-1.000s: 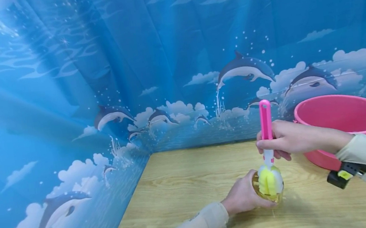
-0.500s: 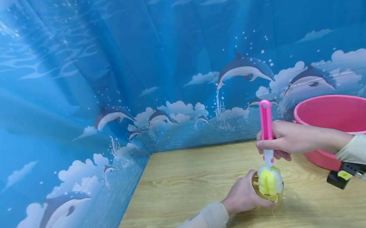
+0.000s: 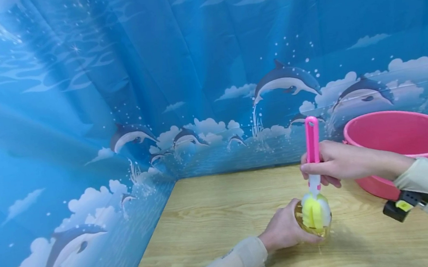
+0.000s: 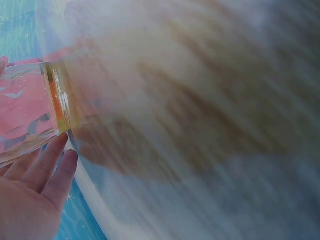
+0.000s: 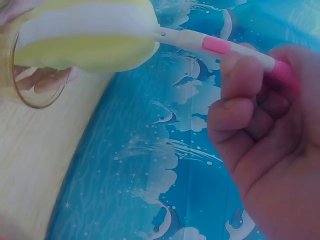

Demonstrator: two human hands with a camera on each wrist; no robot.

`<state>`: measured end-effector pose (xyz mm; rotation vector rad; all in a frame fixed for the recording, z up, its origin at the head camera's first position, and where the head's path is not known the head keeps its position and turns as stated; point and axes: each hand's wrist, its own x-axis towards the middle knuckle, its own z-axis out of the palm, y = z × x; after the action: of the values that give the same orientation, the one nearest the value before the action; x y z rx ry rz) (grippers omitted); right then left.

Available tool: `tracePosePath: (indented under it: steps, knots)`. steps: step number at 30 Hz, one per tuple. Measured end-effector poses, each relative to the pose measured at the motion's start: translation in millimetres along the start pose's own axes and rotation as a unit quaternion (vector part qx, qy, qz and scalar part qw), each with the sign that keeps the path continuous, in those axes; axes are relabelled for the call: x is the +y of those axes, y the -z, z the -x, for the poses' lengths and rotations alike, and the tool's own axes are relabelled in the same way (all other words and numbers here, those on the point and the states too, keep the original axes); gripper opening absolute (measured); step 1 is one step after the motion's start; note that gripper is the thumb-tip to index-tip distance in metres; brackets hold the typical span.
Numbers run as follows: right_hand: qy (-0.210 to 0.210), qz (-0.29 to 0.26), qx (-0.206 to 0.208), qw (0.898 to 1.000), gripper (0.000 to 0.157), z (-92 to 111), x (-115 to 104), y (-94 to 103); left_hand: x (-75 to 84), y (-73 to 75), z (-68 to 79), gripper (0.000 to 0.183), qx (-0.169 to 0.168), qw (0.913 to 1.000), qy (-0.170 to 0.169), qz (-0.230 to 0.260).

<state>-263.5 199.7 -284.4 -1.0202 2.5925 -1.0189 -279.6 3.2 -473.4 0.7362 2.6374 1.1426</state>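
Note:
My left hand (image 3: 284,229) holds a clear amber glass (image 3: 302,225) over the table, fingers and thumb curved round its side. In the left wrist view the glass (image 4: 22,107) lies across the fingers, and its thick base points right. A bottle brush with a pink handle (image 3: 312,140) stands nearly upright in my right hand (image 3: 338,163), which grips it low on the handle. Its yellow and white sponge head (image 3: 313,212) sits partly inside the glass mouth. The right wrist view shows curled fingers (image 5: 242,77) around the handle and the sponge (image 5: 90,37) sticking out past the rim.
A pink bucket (image 3: 400,130) with a side handle stands at the right, behind the right forearm. Under the hands is a wood-grain table (image 3: 207,209). A blue dolphin-print sheet (image 3: 200,86) hangs along its back and left sides.
The right hand and the top of the brush handle have shifted very slightly to the right. The left hand, the glass and the bucket stay in place.

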Motion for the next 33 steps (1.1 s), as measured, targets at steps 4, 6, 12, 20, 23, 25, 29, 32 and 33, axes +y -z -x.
tracePosePath:
  steps: [4, 6, 12, 20, 23, 25, 29, 32, 33]
  knots:
    - [-0.007, 0.009, 0.012, 1.0, 0.018, -1.4, 1.2, 0.8, 0.5, -0.4, 0.1, 0.076, 0.006, 0.9999, -0.004, -0.01]
    - [-0.011, 0.016, 0.019, 1.0, 0.018, -2.4, 1.8, 1.1, 0.2, -0.5, 0.2, 0.077, 0.008, 0.9998, -0.005, -0.015]
    - [-0.02, 0.028, 0.036, 0.999, 0.018, -2.4, 3.4, 3.5, 0.4, -0.4, -0.2, 0.08, 0.009, 0.9998, -0.001, -0.019]
    - [-0.007, 0.026, 0.034, 0.999, 0.02, -1.3, 5.3, 5.9, 0.2, -1.0, 0.1, 0.086, 0.019, 0.9992, -0.012, -0.034]
    - [-0.001, 0.015, 0.028, 0.999, 0.023, -0.4, 5.7, 5.9, -0.1, -1.3, 0.6, 0.086, 0.017, 0.9993, -0.009, -0.031]
    - [0.002, 0.008, 0.023, 1.0, 0.024, 0.2, 5.6, 5.9, -0.4, -1.4, 0.6, 0.086, 0.016, 0.9995, -0.009, -0.027]
    - [0.006, 0.0, 0.017, 1.0, 0.021, 1.0, 4.8, 5.4, -1.0, -1.6, -0.3, 0.084, 0.013, 0.9997, -0.01, -0.02]
    - [0.01, -0.003, 0.016, 1.0, 0.017, 1.2, 4.6, 4.7, -1.4, -1.5, -1.1, 0.081, 0.01, 0.9998, -0.01, -0.016]
    - [0.011, -0.004, 0.015, 1.0, 0.017, 1.2, 4.7, 4.5, -1.4, -1.4, -1.3, 0.08, 0.009, 0.9998, -0.01, -0.016]
